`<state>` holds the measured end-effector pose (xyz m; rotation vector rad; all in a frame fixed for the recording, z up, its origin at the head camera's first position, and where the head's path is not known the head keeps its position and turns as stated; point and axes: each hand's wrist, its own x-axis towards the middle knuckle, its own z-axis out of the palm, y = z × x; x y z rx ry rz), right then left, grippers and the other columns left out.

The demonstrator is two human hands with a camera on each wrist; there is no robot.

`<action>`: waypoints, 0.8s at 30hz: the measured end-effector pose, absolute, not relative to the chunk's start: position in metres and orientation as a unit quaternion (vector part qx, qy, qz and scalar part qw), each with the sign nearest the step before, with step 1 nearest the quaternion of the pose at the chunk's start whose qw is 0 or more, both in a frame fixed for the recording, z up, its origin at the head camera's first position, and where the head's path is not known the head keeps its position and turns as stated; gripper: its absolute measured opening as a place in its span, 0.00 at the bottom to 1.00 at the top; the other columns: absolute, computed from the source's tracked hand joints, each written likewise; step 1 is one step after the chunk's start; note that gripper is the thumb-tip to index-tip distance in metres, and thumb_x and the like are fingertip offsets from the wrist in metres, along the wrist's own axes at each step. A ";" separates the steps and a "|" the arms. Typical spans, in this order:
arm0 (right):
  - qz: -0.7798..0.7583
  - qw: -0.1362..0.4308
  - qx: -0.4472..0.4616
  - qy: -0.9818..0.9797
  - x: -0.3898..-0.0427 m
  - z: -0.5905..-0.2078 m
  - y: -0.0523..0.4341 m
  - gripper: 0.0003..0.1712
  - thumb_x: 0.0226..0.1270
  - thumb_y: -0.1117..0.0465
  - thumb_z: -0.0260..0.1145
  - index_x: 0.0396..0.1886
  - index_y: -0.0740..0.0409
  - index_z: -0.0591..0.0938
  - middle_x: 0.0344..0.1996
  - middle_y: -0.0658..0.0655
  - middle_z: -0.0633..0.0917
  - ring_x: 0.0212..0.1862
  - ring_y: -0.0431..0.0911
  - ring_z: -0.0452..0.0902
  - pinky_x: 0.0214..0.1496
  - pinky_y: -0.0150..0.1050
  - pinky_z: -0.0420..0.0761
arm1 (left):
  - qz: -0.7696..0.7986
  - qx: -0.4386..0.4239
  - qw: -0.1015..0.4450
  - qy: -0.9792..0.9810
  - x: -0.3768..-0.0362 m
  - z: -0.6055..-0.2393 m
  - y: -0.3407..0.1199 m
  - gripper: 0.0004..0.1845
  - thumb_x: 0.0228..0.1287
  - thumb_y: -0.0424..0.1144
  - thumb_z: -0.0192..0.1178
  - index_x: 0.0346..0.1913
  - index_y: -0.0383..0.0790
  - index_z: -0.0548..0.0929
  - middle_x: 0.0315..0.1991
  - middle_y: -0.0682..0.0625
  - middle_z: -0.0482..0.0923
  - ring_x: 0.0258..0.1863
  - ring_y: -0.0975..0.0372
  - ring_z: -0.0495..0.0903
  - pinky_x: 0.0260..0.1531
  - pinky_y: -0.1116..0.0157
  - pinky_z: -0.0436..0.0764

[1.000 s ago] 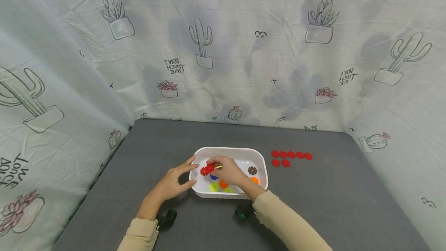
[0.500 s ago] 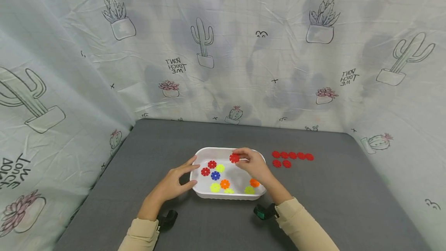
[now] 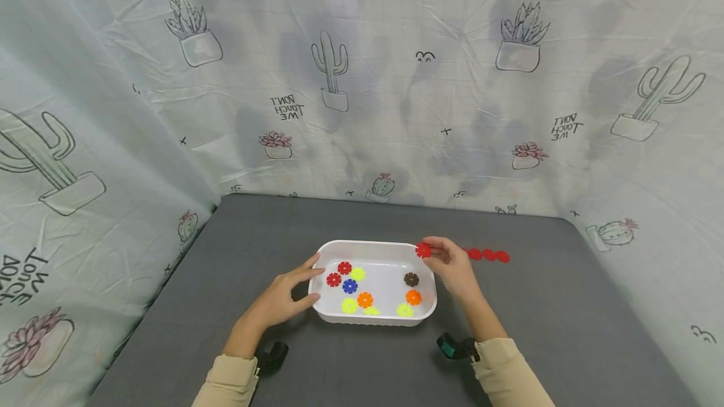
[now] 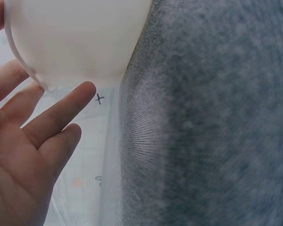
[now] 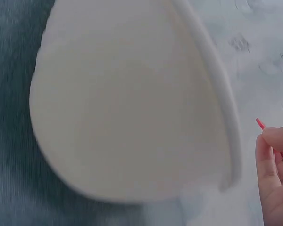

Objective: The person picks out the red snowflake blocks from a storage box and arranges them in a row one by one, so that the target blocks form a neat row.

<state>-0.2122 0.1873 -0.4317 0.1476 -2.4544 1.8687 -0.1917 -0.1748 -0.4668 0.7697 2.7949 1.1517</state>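
A white plastic tray [image 3: 373, 320] holds several notched, flower-like plastic discs. At its left end, my left hand [image 3: 281, 297] spreads thumb and fingers against the rim; the left wrist view shows the fingers [image 4: 61, 110] extended beside the tray wall [image 4: 80, 42]. Over the tray's back right corner, my right hand [image 3: 454, 271] pinches a red disc [image 3: 423, 250] between thumb and fingertips. In the right wrist view only a thin red edge of that disc [image 5: 260, 123] shows past the thumb. Inside the tray lie red discs [image 3: 334, 279], a blue disc [image 3: 350, 286] and a brown disc [image 3: 411, 279].
Right of the tray, a row of red discs [image 3: 489, 255] lies on the grey table [image 3: 543, 306]; my right hand hides part of it. Yellow-green discs [image 3: 349, 305] and orange discs [image 3: 365, 299] are also in the tray. A printed cloth [image 3: 362, 80] hangs behind.
My right hand has lifted a red disc out of the tray's left half and carried it right, to the back right corner. My left hand has stayed at the rim.
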 end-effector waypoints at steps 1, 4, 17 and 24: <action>0.609 0.036 0.042 -0.791 -0.212 -0.434 0.191 0.21 0.56 0.68 0.63 0.51 0.62 0.74 0.45 0.62 0.79 0.45 0.44 0.75 0.42 0.26 0.77 | 0.368 0.250 0.010 0.896 -0.192 -0.467 -0.175 0.28 0.55 0.51 0.59 0.60 0.53 0.70 0.68 0.58 0.54 0.64 0.59 0.61 0.57 0.50 0.67; 0.615 0.062 0.030 -0.786 -0.213 -0.441 0.205 0.22 0.55 0.69 0.64 0.52 0.65 0.74 0.44 0.65 0.78 0.42 0.41 0.75 0.39 0.25 0.77 | 0.366 0.253 0.009 0.895 -0.192 -0.468 -0.175 0.28 0.55 0.53 0.58 0.60 0.52 0.70 0.68 0.58 0.54 0.64 0.60 0.62 0.57 0.52 0.67; 0.620 0.092 -0.089 -0.774 -0.216 -0.478 0.267 0.23 0.59 0.66 0.61 0.56 0.64 0.72 0.44 0.49 0.76 0.45 0.34 0.70 0.39 0.20 0.74 | 0.365 0.246 0.013 0.898 -0.193 -0.466 -0.174 0.28 0.55 0.48 0.60 0.60 0.51 0.71 0.68 0.56 0.55 0.64 0.58 0.61 0.57 0.51 0.67; 0.623 0.097 -0.161 -0.759 -0.216 -0.490 0.285 0.23 0.58 0.69 0.61 0.55 0.65 0.72 0.42 0.48 0.77 0.44 0.33 0.70 0.37 0.18 0.73 | 0.366 0.243 0.013 0.898 -0.193 -0.466 -0.174 0.28 0.55 0.48 0.60 0.61 0.51 0.70 0.68 0.57 0.54 0.64 0.57 0.61 0.57 0.49 0.67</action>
